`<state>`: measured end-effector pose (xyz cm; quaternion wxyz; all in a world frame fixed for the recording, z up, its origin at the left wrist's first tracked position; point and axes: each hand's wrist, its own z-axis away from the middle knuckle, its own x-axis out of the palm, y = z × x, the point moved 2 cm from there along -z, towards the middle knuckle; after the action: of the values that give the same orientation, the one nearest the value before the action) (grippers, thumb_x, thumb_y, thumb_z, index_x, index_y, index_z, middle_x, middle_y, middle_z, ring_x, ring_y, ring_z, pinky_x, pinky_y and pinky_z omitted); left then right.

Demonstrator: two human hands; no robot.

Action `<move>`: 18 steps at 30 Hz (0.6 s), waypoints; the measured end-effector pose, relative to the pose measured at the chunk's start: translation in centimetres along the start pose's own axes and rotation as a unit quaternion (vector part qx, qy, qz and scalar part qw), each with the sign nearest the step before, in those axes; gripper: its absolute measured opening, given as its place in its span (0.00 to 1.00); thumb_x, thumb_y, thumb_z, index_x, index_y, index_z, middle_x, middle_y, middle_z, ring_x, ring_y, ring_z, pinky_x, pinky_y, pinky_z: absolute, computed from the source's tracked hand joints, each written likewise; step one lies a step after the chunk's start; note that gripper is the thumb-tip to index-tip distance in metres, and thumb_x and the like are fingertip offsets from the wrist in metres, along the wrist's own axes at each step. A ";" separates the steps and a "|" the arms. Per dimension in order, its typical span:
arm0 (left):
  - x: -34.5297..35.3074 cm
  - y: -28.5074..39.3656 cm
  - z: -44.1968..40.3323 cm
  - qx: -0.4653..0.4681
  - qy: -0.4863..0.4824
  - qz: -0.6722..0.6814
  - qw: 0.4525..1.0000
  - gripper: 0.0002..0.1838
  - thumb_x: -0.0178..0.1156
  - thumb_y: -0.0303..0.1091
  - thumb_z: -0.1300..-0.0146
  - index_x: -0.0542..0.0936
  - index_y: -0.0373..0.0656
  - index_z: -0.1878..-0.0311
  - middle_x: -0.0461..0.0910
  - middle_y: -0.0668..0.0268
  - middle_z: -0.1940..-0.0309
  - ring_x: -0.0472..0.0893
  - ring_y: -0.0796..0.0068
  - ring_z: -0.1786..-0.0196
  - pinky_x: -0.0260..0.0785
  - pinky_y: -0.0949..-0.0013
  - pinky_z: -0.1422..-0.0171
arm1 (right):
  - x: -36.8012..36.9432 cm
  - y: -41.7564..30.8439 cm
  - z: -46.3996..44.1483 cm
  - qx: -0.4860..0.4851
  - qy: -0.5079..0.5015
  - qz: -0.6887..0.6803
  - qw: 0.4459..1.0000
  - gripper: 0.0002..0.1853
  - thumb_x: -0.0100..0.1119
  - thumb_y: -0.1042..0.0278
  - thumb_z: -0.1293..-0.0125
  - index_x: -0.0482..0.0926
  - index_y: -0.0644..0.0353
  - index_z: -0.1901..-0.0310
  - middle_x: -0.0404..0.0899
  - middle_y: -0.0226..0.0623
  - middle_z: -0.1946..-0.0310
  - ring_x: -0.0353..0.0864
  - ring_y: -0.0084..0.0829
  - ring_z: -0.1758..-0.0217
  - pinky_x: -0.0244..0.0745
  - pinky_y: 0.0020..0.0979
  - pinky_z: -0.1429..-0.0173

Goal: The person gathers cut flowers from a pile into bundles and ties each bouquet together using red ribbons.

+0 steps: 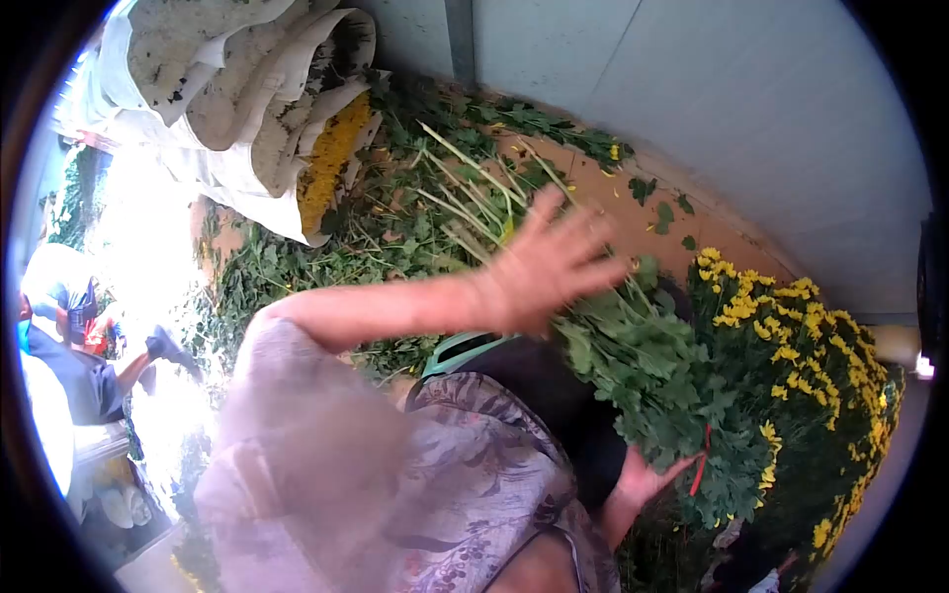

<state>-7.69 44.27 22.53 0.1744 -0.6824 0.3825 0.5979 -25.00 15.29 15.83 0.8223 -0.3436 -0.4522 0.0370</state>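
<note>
My left hand (pixel 559 262) is raised with its fingers spread, slightly blurred by motion, and holds nothing. It is just above the stem ends of a leafy bunch of chrysanthemums (pixel 643 371). Under the foliage at the lower right, my right hand (pixel 649 482) grips that bunch, with its fingers partly hidden by leaves. A red tie (pixel 700 462) shows beside the right fingertips. The bunch lies across my dark-clothed lap, its bare stems (pixel 470 198) pointing to the upper left and a few yellow blooms at its lower right.
More yellow chrysanthemums (pixel 830 346) are massed at the right by the grey wall (pixel 712 99). White sheets (pixel 222 119) with yellow flowers in one fold are stacked at upper left. Cut leaves (pixel 297 262) litter the floor. Another person (pixel 79 371) is at far left.
</note>
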 end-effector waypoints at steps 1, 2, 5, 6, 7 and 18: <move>-1.8 0.0 -1.7 -0.066 -0.080 -0.073 0.992 0.61 0.76 0.58 0.70 0.55 0.56 0.29 0.55 0.53 0.31 0.50 0.49 0.27 0.33 0.33 0.28 | -0.2 -3.9 -0.5 0.022 -0.008 -0.005 1.000 0.38 0.53 0.37 0.38 0.60 0.51 0.32 0.58 0.36 0.31 0.55 0.41 0.28 0.48 0.51 0.27; -2.7 -2.1 -1.2 -0.079 -0.110 -0.051 0.989 0.65 0.76 0.59 0.71 0.50 0.58 0.27 0.53 0.55 0.29 0.47 0.50 0.25 0.29 0.34 0.27 | -0.2 -5.0 -0.1 0.024 -0.016 0.002 1.000 0.38 0.52 0.37 0.37 0.60 0.51 0.32 0.58 0.36 0.31 0.55 0.41 0.29 0.48 0.52 0.27; -0.9 -7.0 0.2 -0.095 -0.154 -0.019 0.983 0.68 0.81 0.44 0.73 0.48 0.55 0.27 0.54 0.57 0.29 0.49 0.57 0.25 0.26 0.38 0.25 | -0.4 -7.2 0.7 -0.079 0.093 0.034 0.992 0.37 0.52 0.37 0.37 0.62 0.51 0.32 0.59 0.36 0.31 0.56 0.41 0.29 0.50 0.53 0.28; 0.4 -8.8 0.8 -0.095 -0.147 0.021 0.984 0.65 0.80 0.41 0.71 0.49 0.53 0.27 0.56 0.57 0.30 0.52 0.56 0.26 0.29 0.38 0.25 | -1.6 -8.3 0.5 -0.098 0.061 0.030 0.993 0.35 0.49 0.38 0.35 0.63 0.51 0.33 0.63 0.35 0.34 0.60 0.42 0.31 0.55 0.51 0.30; 2.2 -10.2 1.0 -0.092 -0.138 0.030 0.986 0.62 0.78 0.43 0.66 0.50 0.55 0.27 0.60 0.57 0.33 0.57 0.54 0.29 0.33 0.37 0.26 | -3.1 -9.0 0.4 -0.126 0.075 0.022 0.989 0.35 0.49 0.38 0.35 0.63 0.51 0.33 0.63 0.35 0.34 0.60 0.42 0.31 0.55 0.51 0.30; 12.7 -11.8 -1.5 -0.169 -0.049 0.324 0.930 0.30 0.59 0.30 0.40 0.63 0.42 0.34 0.64 0.54 0.38 0.67 0.57 0.38 0.68 0.59 0.43 | -3.0 -12.3 9.9 -0.206 -0.017 0.069 0.976 0.35 0.49 0.39 0.34 0.65 0.58 0.36 0.73 0.42 0.43 0.75 0.38 0.42 0.71 0.45 0.39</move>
<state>1.90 46.90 8.20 -0.1281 -0.5106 0.4667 0.7107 -37.44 10.06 24.57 0.7213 -0.5357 -0.4391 0.0057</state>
